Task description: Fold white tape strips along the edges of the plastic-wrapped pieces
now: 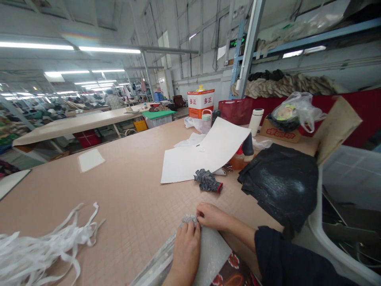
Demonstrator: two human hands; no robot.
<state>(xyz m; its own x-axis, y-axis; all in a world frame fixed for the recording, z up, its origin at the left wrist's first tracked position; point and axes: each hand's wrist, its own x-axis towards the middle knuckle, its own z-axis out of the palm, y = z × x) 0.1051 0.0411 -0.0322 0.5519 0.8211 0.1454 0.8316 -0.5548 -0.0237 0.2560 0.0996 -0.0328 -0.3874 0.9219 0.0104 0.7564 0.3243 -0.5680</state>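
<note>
A translucent plastic sheet [212,246] lies at the near table edge, bunched at its far end. My left hand [186,246] rests over that bunched end with its fingers together and curled onto the plastic. Close beside it, my right hand [211,216] pinches the far edge of the sheet between thumb and fingers. Dark fabric with a red floral print [233,270] shows below the sheet, close to my body. Just beyond my hands lies a grey knitted glove [207,180] with a red cuff.
White cardboard [190,163] lies behind the glove, its right side curving up. Loose white strips [44,250] are heaped at left. Black sheets [279,182] lie at right, near a white flask [256,121] and a carton [279,131]. A small white card [91,160] lies farther left.
</note>
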